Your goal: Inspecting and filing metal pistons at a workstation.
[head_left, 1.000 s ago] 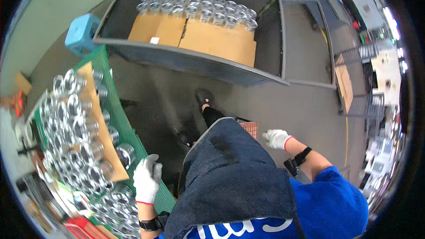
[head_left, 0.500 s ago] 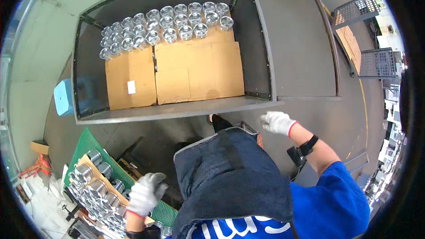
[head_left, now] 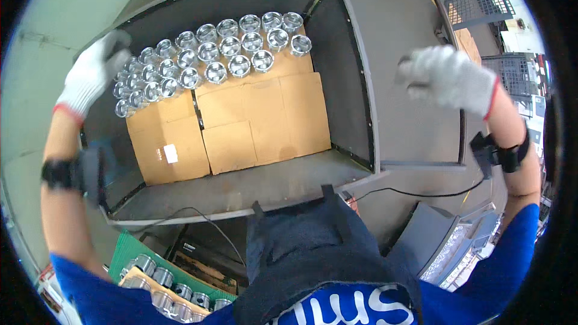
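Note:
My left hand [head_left: 96, 72], in a white glove with a red cuff, hangs over the left rim of a dark cart. Its fingers are bent, with a gap to the thumb, and somewhat blurred; nothing shows in them. Right of the cart, my right hand [head_left: 448, 78] is held up in a matching glove, fingers loosely curled and apart, with no object visible. Inside the cart, rows of shiny round metal parts that look like pistons [head_left: 215, 72] stand on cardboard [head_left: 259, 120]. The left end of the rows is nearest to my left hand.
The cart's metal front rim [head_left: 241, 212] runs before my apron. At lower left, a green tray [head_left: 123, 250] holds more such metal parts [head_left: 162, 277] beside cardboard. A grey machine [head_left: 424, 238] stands at lower right, with a mesh-sided trolley [head_left: 481, 6] farther off.
My left hand has risen from beside the green tray to the cart's left rim. My right hand has moved up and to the right. The view has shifted toward the cart.

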Motion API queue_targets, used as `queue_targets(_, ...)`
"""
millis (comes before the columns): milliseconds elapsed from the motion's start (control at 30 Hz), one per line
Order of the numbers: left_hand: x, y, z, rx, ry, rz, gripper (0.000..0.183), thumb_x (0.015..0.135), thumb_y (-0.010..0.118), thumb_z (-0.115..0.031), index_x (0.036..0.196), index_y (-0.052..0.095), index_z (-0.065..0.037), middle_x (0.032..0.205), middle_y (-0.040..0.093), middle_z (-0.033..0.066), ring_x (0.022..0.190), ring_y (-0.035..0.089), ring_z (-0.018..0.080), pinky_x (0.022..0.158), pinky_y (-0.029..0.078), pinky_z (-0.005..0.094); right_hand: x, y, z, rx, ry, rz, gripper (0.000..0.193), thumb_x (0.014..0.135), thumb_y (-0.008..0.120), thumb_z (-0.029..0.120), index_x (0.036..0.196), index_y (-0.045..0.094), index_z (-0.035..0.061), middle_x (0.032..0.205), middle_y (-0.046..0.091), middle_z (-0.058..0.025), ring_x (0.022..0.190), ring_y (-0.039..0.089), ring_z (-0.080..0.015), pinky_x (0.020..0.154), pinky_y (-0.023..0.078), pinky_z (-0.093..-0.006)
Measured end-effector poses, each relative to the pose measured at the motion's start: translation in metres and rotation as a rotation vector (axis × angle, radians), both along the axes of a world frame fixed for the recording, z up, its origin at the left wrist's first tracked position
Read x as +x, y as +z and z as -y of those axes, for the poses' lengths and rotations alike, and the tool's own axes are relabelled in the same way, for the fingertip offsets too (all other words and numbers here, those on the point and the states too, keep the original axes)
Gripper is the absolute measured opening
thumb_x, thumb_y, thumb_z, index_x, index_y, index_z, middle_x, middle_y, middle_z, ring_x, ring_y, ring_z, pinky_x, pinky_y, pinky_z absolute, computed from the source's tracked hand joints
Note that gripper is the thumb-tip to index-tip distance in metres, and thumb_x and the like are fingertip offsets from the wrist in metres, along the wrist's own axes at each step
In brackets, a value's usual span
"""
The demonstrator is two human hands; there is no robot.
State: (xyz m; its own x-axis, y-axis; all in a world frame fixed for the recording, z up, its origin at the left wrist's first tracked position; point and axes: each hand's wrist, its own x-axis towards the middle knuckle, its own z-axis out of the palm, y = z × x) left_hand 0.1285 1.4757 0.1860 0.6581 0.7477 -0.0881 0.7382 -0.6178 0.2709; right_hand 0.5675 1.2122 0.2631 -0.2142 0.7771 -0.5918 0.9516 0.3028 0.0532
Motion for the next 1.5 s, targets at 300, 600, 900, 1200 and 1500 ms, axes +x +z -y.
queue_targets(300, 0.14, -0.305, 0.013, -0.293, -0.014, -0.337, 0.061, 0.087, 0.064, -0.03, 0.141, 0.041, -0.013, 0.132, 0.052, 0.0246, 0.116, 0.055, 0.0421, 0.098, 0.045, 0.0444, 0.046, -0.269, -0.162, 0.018, -0.49, -0.405, 0.049, 0.088, 0.059, 0.028, 0.134, 0.052, 0.0119, 0.132, 0.055, -0.0169, 0.121, 0.054, -0.0312, 0.104, 0.042, -0.037)
queue_targets(600, 0.201, -0.465, 0.002, -0.552, 0.146, -0.19, 0.077, 0.084, 0.07, -0.028, 0.149, 0.029, -0.03, 0.155, 0.022, 0.0206, 0.137, 0.034, 0.0403, 0.108, 0.039, 0.0447, 0.022, -0.541, -0.192, 0.184, -0.73, -0.363, 0.077, 0.084, 0.069, 0.032, 0.15, 0.028, 0.0264, 0.15, 0.023, -0.0297, 0.131, 0.041, -0.0451, 0.106, 0.04, -0.0429)
queue_targets(900, 0.27, -0.51, -0.022, -0.522, 0.163, -0.415, 0.093, 0.073, 0.073, -0.055, 0.146, 0.033, -0.012, 0.142, 0.029, 0.0356, 0.122, 0.05, 0.0462, 0.098, 0.047, 0.0492, 0.073, -0.582, -0.275, -0.065, -0.696, -0.19, 0.098, 0.074, 0.075, 0.039, 0.152, 0.02, 0.0155, 0.125, 0.058, -0.0265, 0.111, 0.06, -0.0392, 0.092, 0.048, -0.0433)
queue_targets(1200, 0.279, -0.527, -0.001, -0.443, 0.26, -0.31, 0.057, 0.079, 0.066, -0.023, 0.132, 0.048, -0.013, 0.13, 0.043, 0.0346, 0.106, 0.059, 0.047, 0.091, 0.05, 0.0491, 0.049, -0.592, -0.253, 0.07, -0.671, -0.023, 0.055, 0.087, 0.053, 0.023, 0.14, 0.045, 0.014, 0.125, 0.058, -0.024, 0.115, 0.058, -0.0381, 0.093, 0.047, -0.0458)
queue_targets(1500, 0.254, -0.53, 0.012, -0.386, 0.118, -0.273, 0.052, 0.079, 0.071, -0.032, 0.126, 0.055, -0.017, 0.115, 0.058, 0.0247, 0.101, 0.062, 0.0415, 0.085, 0.051, 0.0489, 0.046, -0.6, -0.225, 0.075, -0.59, -0.051, 0.056, 0.083, 0.058, 0.02, 0.138, 0.048, 0.017, 0.124, 0.058, -0.0237, 0.111, 0.059, -0.0369, 0.092, 0.047, -0.0449)
